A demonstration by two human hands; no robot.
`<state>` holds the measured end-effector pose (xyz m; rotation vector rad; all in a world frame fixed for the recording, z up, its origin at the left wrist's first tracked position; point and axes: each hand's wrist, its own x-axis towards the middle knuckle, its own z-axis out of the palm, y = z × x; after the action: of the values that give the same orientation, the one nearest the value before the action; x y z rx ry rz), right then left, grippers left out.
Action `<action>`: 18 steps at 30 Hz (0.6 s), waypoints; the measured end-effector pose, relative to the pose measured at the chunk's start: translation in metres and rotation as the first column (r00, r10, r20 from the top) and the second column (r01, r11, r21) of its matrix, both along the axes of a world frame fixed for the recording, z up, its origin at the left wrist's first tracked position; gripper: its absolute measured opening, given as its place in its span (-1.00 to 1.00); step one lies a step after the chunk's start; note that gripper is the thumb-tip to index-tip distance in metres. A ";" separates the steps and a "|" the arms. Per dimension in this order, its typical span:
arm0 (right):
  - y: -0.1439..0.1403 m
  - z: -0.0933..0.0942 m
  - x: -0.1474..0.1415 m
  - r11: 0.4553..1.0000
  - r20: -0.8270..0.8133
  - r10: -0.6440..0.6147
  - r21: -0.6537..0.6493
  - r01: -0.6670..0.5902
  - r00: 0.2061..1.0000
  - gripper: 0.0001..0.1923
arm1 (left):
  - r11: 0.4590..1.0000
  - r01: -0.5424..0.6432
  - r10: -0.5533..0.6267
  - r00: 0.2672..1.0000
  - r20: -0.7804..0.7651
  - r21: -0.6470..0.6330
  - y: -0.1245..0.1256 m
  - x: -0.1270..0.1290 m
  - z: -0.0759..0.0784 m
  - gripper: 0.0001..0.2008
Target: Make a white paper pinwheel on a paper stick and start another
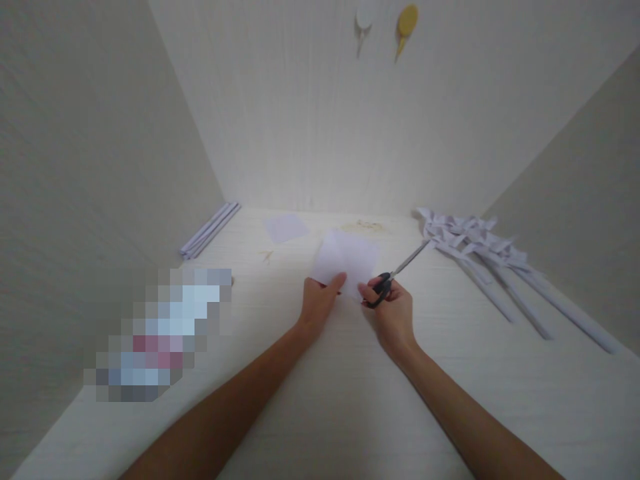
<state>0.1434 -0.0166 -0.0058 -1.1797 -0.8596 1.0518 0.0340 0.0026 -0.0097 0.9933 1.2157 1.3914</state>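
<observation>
My left hand (319,300) pinches the near edge of a white sheet of paper (345,260) that rests on the pale table (350,400). Just right of it, my right hand (395,310) grips black-handled scissors (395,275), whose metal blades point up and to the right, away from the sheet. The blades look closed. Both hands sit side by side at the paper's near edge.
A pile of long white paper strips (490,267) spreads at the right. A bundle of rolled paper sticks (210,230) lies at the left wall. A small pale sheet (286,228) lies farther back. A blurred object (160,333) sits at the left. Two items (406,27) hang on the back wall.
</observation>
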 end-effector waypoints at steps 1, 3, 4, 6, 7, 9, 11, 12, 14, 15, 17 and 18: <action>-0.001 0.001 0.001 0.999 0.015 0.038 -0.019 -0.038 0.999 -0.74 | 1.000 -0.007 0.007 0.998 -0.059 -0.001 0.001 -0.001 0.001 -0.78; -0.003 0.003 0.004 0.989 0.012 0.121 -0.083 -0.119 0.993 -0.73 | 1.000 0.028 -0.027 0.989 -0.147 0.009 0.003 -0.004 0.003 -0.69; -0.004 0.004 0.006 0.979 -0.005 0.164 -0.118 -0.164 0.986 -0.72 | 0.998 0.057 -0.053 0.982 -0.182 0.017 0.006 -0.005 0.005 -0.64; -0.009 0.007 0.011 0.950 -0.059 0.260 -0.160 -0.267 0.964 -0.72 | 0.994 0.108 -0.099 0.969 -0.228 0.028 0.012 -0.006 0.011 -0.56; -0.012 0.008 0.014 0.935 -0.086 0.304 -0.161 -0.315 0.949 -0.71 | 0.993 0.109 -0.097 0.971 -0.217 0.041 0.015 -0.006 0.014 -0.56; -0.019 0.011 0.021 0.908 -0.104 0.379 -0.152 -0.392 0.919 -0.71 | 0.991 0.128 -0.122 0.985 -0.122 0.045 0.023 -0.007 0.022 -0.64; -0.026 0.014 0.026 0.880 -0.125 0.436 -0.149 -0.451 0.891 -0.71 | 0.987 0.160 -0.160 0.987 -0.012 0.019 0.028 -0.008 0.030 -0.81; -0.029 0.015 0.028 0.864 -0.143 0.461 -0.151 -0.480 0.876 -0.70 | 0.986 0.168 -0.168 0.986 0.018 0.022 0.030 -0.009 0.034 -0.85; -0.032 0.019 0.031 0.838 -0.174 0.499 -0.151 -0.524 0.849 -0.68 | 0.984 0.170 -0.173 0.983 0.056 0.049 0.032 -0.012 0.042 -0.86; -0.033 0.020 0.032 0.827 -0.188 0.515 -0.148 -0.542 0.836 -0.68 | 0.985 0.161 -0.166 0.983 0.075 0.061 0.032 -0.014 0.045 -0.86; -0.034 0.020 0.034 0.813 -0.194 0.536 -0.144 -0.565 0.821 -0.70 | 0.985 0.152 -0.157 0.986 0.057 0.085 0.031 -0.016 0.049 -0.86; -0.034 0.020 0.034 0.809 -0.181 0.544 -0.145 -0.570 0.819 -0.70 | 0.986 0.132 -0.136 0.990 0.038 0.098 0.030 -0.017 0.051 -0.86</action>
<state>0.1776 -0.0508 0.0140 -1.0158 -1.0492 1.7128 0.0169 0.0325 0.0408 1.0847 1.0390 1.3683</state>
